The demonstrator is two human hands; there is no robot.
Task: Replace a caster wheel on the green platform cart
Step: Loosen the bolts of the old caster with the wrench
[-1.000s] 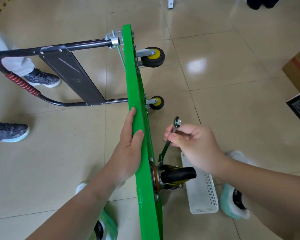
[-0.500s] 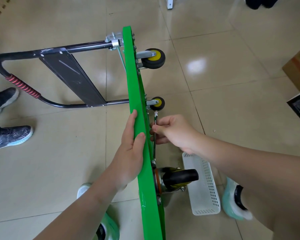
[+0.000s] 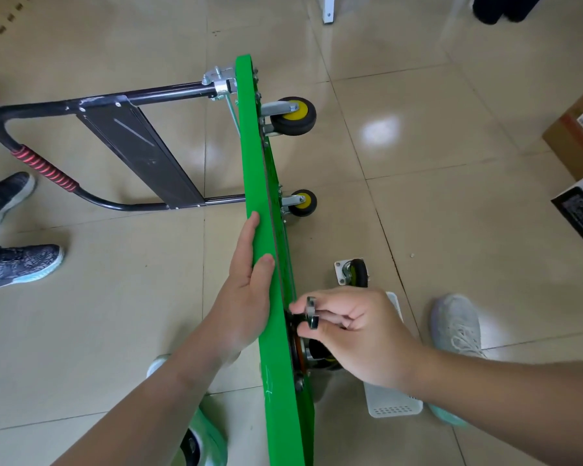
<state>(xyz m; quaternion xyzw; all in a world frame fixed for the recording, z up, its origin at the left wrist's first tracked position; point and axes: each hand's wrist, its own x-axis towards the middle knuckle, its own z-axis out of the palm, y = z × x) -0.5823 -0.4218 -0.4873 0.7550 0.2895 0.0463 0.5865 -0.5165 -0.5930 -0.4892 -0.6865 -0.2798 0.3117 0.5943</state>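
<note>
The green platform cart (image 3: 266,203) stands on its side edge on the floor, its black handle (image 3: 31,163) folded out to the left. My left hand (image 3: 246,294) grips the cart's top edge. My right hand (image 3: 354,331) pinches the end of a metal wrench (image 3: 312,312) right at the near caster wheel (image 3: 320,356), which is mostly hidden beneath that hand. Two yellow-hubbed casters (image 3: 293,116) (image 3: 300,202) sit farther along the underside. A loose caster wheel (image 3: 352,272) with its mounting plate lies on the floor to the right.
A white perforated basket (image 3: 392,400) lies on the floor under my right arm. My shoes (image 3: 455,326) are beside it. Another person's dark sneakers (image 3: 17,264) stand at the left. Cardboard boxes (image 3: 576,136) sit at the right edge.
My right hand has come down and toward me along the cart's underside with the wrench, from mid-deck to the near caster. The loose caster on the floor has come into view. My left hand has stayed put.
</note>
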